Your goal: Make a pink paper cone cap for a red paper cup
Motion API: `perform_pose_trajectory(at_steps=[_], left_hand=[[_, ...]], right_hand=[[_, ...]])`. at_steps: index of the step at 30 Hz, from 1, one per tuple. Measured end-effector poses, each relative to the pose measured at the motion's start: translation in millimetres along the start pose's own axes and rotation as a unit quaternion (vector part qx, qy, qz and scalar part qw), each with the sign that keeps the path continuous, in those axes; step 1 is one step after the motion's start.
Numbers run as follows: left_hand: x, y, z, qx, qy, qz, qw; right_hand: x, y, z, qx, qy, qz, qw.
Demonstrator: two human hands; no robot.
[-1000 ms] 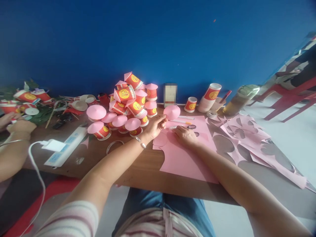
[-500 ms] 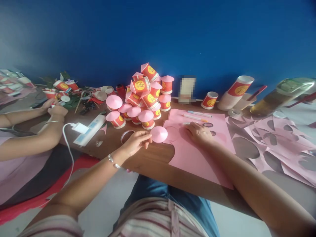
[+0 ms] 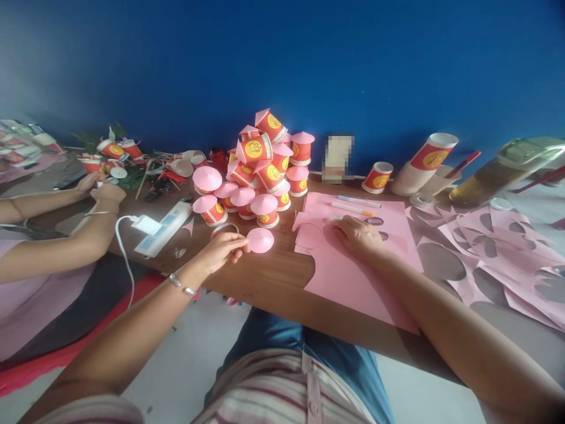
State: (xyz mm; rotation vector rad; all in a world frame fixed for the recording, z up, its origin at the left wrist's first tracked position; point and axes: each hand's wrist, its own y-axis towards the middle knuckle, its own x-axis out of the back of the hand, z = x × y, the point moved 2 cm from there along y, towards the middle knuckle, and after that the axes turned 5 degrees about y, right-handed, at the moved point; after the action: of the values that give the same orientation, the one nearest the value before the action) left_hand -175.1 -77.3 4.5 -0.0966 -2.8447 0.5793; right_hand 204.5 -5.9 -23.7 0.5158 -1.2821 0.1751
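Observation:
My left hand (image 3: 220, 252) pinches the edge of a small pink paper cone (image 3: 261, 241) between thumb and fingers, just above the brown table. Flat on a large pink paper sheet (image 3: 353, 288) lies my right hand (image 3: 361, 235), fingers stretched forward. A small whitish thing shows at its fingertips, too covered to name. Scissors (image 3: 382, 236) rest under or beside that hand, only the dark handles showing. Two markers (image 3: 352, 209) lie beyond it. Behind the cone stand several stacked red paper cups (image 3: 255, 149) with pink cone roofs. A roll of tape (image 3: 225, 227) sits behind my left hand.
A white power strip (image 3: 164, 230) with a plugged-in charger lies left. Beyond it, a co-worker's hands (image 3: 103, 191) handle cups. Cut pink scraps (image 3: 494, 241), a cup stack (image 3: 424, 165), a single cup (image 3: 377, 177) and a bottle of amber liquid (image 3: 489, 174) are at right.
My left hand has moved left with the paper cone, away from the pink sheet and nearer the roofed cups. My right hand stays on the sheet. The view has shifted slightly.

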Motion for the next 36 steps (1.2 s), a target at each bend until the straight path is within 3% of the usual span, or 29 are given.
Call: perform_pose_trajectory(at_steps=[6, 9, 11, 14, 17, 20, 26, 33, 36], left_hand=[[27.2, -1.1, 4.5, -0.002, 0.044, -0.05, 0.998], [32.8, -8.6, 5.7, -0.023, 0.165, -0.097, 0.981], [32.3, -16.4, 5.0, -0.074, 0.311, -0.178, 0.93], [16.2, -27.8, 0.1, -0.204, 0.496, -0.268, 0.801], [-12.1, -29.9, -5.7, -0.295, 0.603, -0.245, 0.699], [-33.8, -23.2, -11.1, -0.341, 0.655, -0.206, 0.642], [-38.2, -12.0, -10.6, -0.361, 0.678, -0.191, 0.611], [-29.4, -12.7, -9.0, -0.378, 0.638, -0.2, 0.641], [-26.5, -9.4, -9.0, -0.377, 0.644, -0.198, 0.635]], right_hand=[[1.5, 0.1, 0.1, -0.001, 0.004, -0.002, 1.0], [2.4, 0.2, 1.4, 0.001, 0.004, -0.008, 1.0], [2.9, 0.4, 2.2, -0.002, 0.006, -0.009, 1.0], [3.1, 0.5, 2.2, -0.004, 0.008, -0.004, 1.0], [2.4, 0.5, 1.0, 0.005, 0.009, -0.002, 1.0], [1.4, 0.4, -0.3, 0.012, 0.012, -0.007, 1.0], [0.9, 0.5, -0.3, 0.008, 0.016, 0.001, 1.0], [1.1, 0.1, 0.2, 0.0, 0.018, -0.004, 1.0], [1.3, 0.7, 0.3, 0.001, 0.014, 0.002, 1.0]])
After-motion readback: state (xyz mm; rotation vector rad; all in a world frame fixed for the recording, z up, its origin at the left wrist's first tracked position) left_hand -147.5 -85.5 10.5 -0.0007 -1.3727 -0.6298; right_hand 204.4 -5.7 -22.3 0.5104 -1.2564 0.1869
